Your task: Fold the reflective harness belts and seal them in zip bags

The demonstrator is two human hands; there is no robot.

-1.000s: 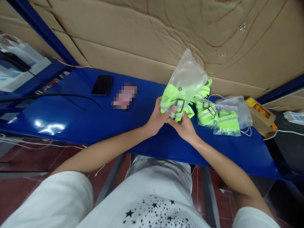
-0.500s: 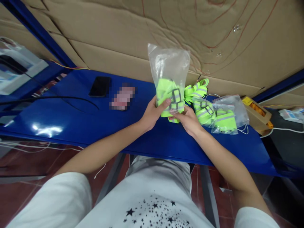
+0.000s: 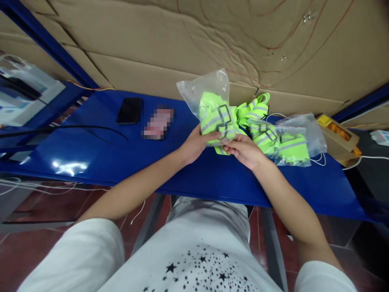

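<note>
A clear plastic bag holds a folded neon-yellow reflective strap with grey stripes and black buckles. My left hand grips the bag's lower left side, thumb across the front. At the lower right, the fingers of my right hand are closed on the bag's bottom edge. A bit of neon strap shows below the bag between my hands. The bag is held above the blue table, its upper end leaning left.
To the right lie loose neon straps and bagged straps, with a cardboard box beyond. A black phone and a blurred pink item rest on the left. Cardboard lines the back.
The bag's upper end has tipped to the left and down. My right hand has shifted slightly along the bottom edge; both hands still grip the bag.
</note>
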